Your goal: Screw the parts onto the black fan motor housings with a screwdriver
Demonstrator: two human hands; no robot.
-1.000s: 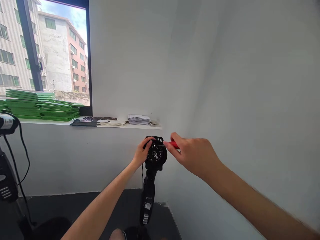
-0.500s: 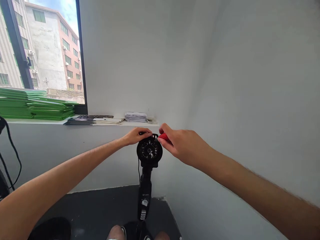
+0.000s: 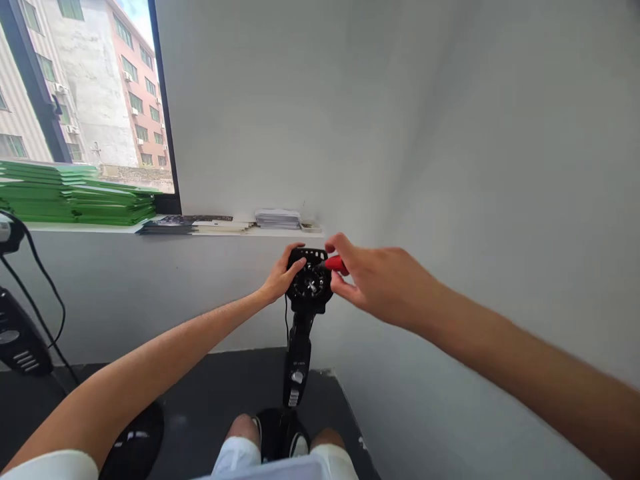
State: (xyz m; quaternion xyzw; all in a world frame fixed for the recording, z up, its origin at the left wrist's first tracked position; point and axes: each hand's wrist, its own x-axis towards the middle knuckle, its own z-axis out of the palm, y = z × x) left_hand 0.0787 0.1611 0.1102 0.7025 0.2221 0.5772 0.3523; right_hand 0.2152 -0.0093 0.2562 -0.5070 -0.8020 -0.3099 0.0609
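"Where is the round black head (image 3: pixel 311 301)?"

"In front of the grey wall (image 3: pixel 240 280), at the top of an upright black stand (image 3: pixel 299 353), just below the white ledge (image 3: pixel 280 233)."

"And the left hand (image 3: pixel 280 278)?"

"At its left edge. The grip is closed on the rim, thumb on the front face and the fingers reaching round the top edge."

"What about the right hand (image 3: pixel 383 280)?"

"That grip pinches a red-handled tool (image 3: pixel 336 264) between thumb and fingers. The tool's dark end points left, at the upper part of the face; I can't tell whether it touches."

"What lies on the ledge?"

"Green folders (image 3: pixel 95 203) by the window, then flat printed sheets (image 3: pixel 200 226), a stack of white paper (image 3: pixel 278 219) and a small tray (image 3: pixel 311 227) near the right end."

"Anything else?"

"A second black device (image 3: pixel 23 337) with a cable, at the far left."
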